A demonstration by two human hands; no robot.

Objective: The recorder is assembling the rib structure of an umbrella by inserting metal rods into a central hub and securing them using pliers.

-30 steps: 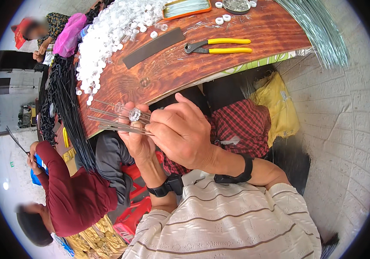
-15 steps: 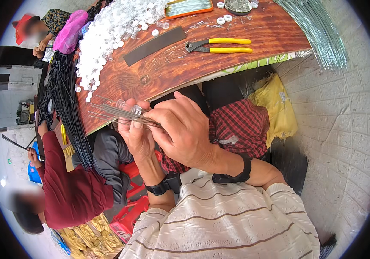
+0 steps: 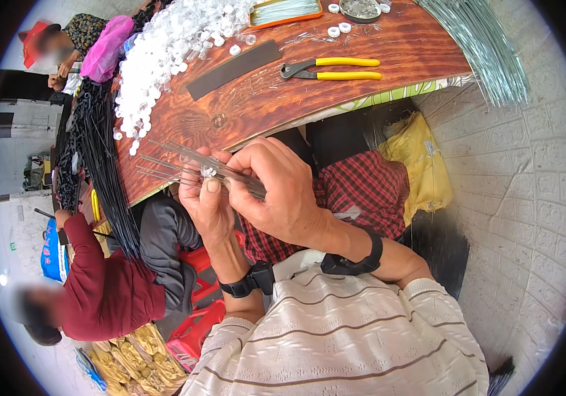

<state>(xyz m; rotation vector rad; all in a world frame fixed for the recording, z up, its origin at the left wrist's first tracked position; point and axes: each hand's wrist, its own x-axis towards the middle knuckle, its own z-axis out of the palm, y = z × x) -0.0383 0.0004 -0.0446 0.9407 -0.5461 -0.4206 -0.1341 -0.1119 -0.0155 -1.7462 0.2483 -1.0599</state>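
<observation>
Before my chest, just off the table edge, both hands meet around a bundle of thin metal rods. My right hand is closed round the rods, which slant up to the left past my left fingers and fan out over the table edge. Between thumb and fingers, my left hand pinches a small clear plastic piece against the rods. Whether any rod passes through the piece cannot be made out. The ends of the rods inside my right hand are hidden.
On the wooden table lie yellow-handled pliers, a flat dark bar, a heap of clear and white caps, an orange-rimmed tray and a round dish. Silvery wires overhang the right end. A co-worker in a maroon sleeve sits left.
My right hand has turned slightly, and the rods show more spread between my hands. The clear piece sits lower between my left fingers. At left, the co-worker's arms have shifted.
</observation>
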